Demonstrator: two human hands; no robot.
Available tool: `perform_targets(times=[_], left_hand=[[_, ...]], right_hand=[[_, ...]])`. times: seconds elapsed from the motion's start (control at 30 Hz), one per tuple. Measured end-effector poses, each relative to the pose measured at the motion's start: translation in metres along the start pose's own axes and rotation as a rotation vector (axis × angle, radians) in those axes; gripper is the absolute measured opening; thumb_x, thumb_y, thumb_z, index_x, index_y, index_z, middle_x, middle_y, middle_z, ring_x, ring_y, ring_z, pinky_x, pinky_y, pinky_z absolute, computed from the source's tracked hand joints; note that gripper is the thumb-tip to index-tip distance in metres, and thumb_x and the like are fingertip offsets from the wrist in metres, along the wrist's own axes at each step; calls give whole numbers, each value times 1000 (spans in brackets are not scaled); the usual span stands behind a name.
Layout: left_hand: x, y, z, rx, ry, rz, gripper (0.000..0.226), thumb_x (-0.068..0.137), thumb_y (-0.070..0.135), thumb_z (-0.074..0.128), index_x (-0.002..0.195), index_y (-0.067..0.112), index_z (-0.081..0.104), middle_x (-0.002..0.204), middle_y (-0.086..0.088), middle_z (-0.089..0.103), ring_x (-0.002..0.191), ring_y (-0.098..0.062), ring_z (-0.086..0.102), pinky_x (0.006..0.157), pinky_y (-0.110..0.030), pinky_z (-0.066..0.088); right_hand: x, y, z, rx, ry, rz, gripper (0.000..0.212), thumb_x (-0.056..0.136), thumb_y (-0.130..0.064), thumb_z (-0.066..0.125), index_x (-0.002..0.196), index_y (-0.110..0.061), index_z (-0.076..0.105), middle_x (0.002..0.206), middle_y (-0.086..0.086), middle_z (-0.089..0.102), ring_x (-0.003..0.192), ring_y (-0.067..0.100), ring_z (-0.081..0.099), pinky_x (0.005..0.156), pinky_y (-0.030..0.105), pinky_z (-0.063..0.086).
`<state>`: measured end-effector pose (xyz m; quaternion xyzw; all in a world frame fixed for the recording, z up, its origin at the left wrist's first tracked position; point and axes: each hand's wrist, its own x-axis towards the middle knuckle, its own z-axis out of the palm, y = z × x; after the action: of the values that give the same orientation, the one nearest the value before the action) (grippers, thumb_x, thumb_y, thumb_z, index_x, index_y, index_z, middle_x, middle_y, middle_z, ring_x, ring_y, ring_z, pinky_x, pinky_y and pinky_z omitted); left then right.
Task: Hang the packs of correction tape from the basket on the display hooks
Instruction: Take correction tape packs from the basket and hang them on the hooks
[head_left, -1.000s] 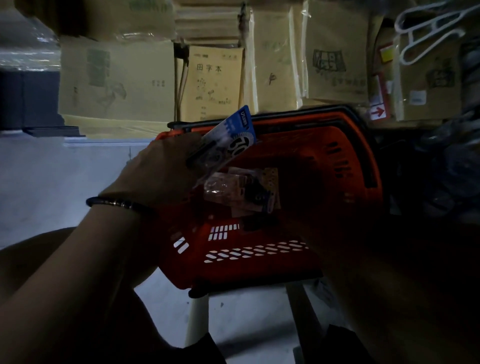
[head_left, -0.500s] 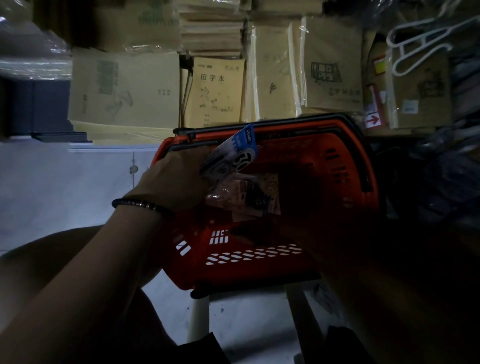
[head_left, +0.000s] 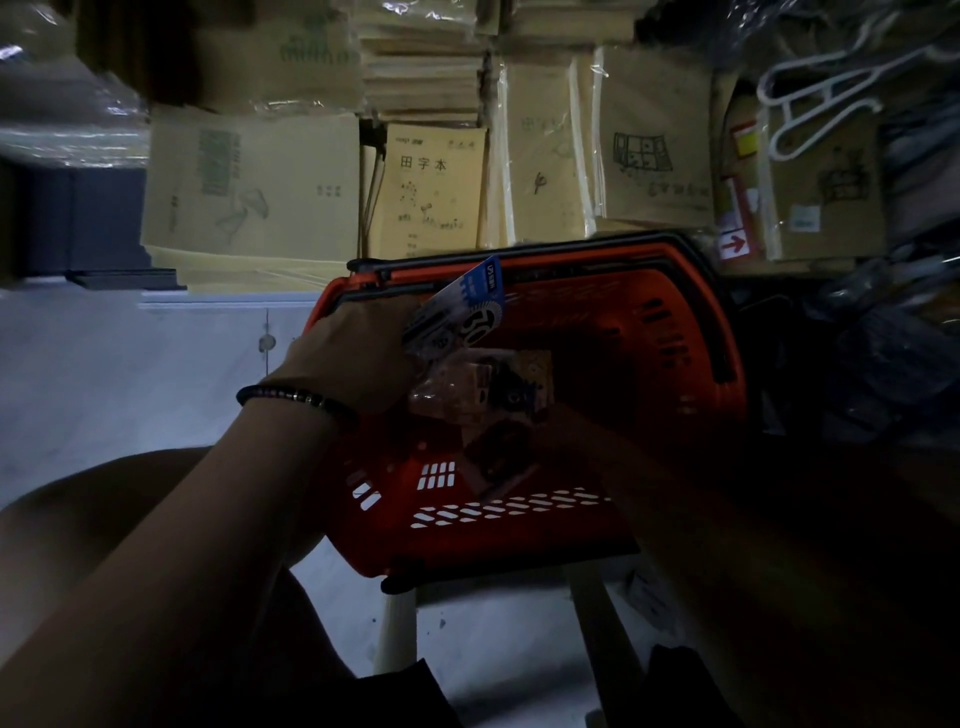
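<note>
An orange plastic basket (head_left: 675, 332) with black handles stands on a white stool in front of me. My left hand (head_left: 358, 358), a dark bead bracelet on its wrist, grips a blue and white pack of correction tape (head_left: 467, 306) over the basket's left rim. More clear-fronted packs (head_left: 483, 384) lie inside the basket just below it. My right hand (head_left: 566, 431) reaches into the basket from the right, deep in shadow, and touches those packs. Its fingers are too dark to make out. No display hooks are in view.
Stacks of wrapped tan exercise books (head_left: 431, 192) fill the shelf behind the basket. White plastic hangers (head_left: 810, 98) hang at the top right. A stool leg (head_left: 397, 634) stands below the basket. My knee (head_left: 104, 509) is at the left, above a pale floor.
My left hand has shifted slightly right over the basket, still holding the blue pack. The view has dropped a little. My right arm stays in the basket.
</note>
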<state>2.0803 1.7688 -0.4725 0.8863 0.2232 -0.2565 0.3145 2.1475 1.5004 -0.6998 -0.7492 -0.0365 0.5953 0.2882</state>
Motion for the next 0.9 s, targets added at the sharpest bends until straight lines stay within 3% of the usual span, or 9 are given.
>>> perform_targets(times=[0.1, 0.23, 0.33, 0.43, 0.53, 0.6, 0.7, 0.77, 0.9], left_hand=[[2, -3, 1, 4, 33, -8, 52, 90, 53, 60, 135, 27, 64, 128, -10, 71, 117, -35, 68, 98, -53, 57], [3, -2, 2, 19, 94, 4, 34, 96, 37, 70, 122, 15, 71, 116, -18, 74, 107, -39, 69, 80, -36, 48], [-8, 1, -3, -55, 161, 1, 50, 86, 51, 71, 122, 17, 72, 116, -19, 75, 110, -41, 69, 76, -33, 41], [-30, 2, -7, -186, 253, -57, 42, 83, 53, 78, 113, 24, 69, 111, -13, 76, 106, -38, 70, 77, -35, 45], [-59, 10, -9, -453, 317, -74, 61, 64, 71, 73, 107, 27, 71, 101, 3, 78, 96, -22, 73, 83, -42, 59], [-77, 18, -11, -623, 350, -36, 54, 65, 69, 74, 108, 36, 74, 101, 6, 81, 98, -20, 76, 88, -50, 62], [-105, 37, -21, -860, 383, 51, 35, 82, 42, 82, 113, 29, 76, 108, -1, 82, 104, -29, 78, 91, -57, 62], [-127, 52, -28, -993, 366, 113, 30, 93, 26, 78, 121, 16, 74, 114, -8, 81, 109, -36, 76, 92, -53, 60], [-172, 88, -46, -1207, 311, 170, 43, 87, 35, 74, 121, 7, 74, 118, -22, 77, 107, -40, 76, 97, -52, 58]], right_hand=[[-34, -19, -15, 120, -13, 46, 42, 81, -4, 87, 118, -10, 69, 103, 1, 71, 94, 17, 69, 71, 24, 60], [-67, -45, -33, 179, 116, -62, 24, 82, -1, 83, 105, -9, 79, 96, 8, 78, 89, 25, 74, 66, 27, 57], [-102, -75, -49, 255, 201, -161, 5, 83, -4, 82, 87, -5, 80, 82, 14, 79, 74, 22, 72, 70, 30, 52], [-145, -100, -66, 275, 191, -252, 16, 90, -19, 78, 102, -8, 78, 94, 14, 79, 82, 21, 71, 75, 36, 52], [-183, -116, -83, 316, 210, -333, 15, 97, -27, 73, 107, -16, 78, 93, 5, 79, 83, 17, 73, 78, 39, 58], [-208, -126, -92, 277, 319, -458, 14, 100, -27, 70, 102, -17, 80, 90, -5, 79, 82, 8, 72, 78, 29, 56], [-244, -142, -99, 169, 520, -629, 11, 101, -23, 69, 96, -21, 79, 79, -24, 74, 75, -15, 63, 74, 11, 47], [-267, -152, -102, 116, 576, -693, 15, 101, -27, 69, 95, -20, 80, 75, -21, 73, 72, -10, 62, 72, 16, 47], [-320, -181, -112, -39, 590, -808, 42, 105, -35, 61, 67, -18, 58, 57, -15, 49, 58, 0, 44, 61, 27, 37]])
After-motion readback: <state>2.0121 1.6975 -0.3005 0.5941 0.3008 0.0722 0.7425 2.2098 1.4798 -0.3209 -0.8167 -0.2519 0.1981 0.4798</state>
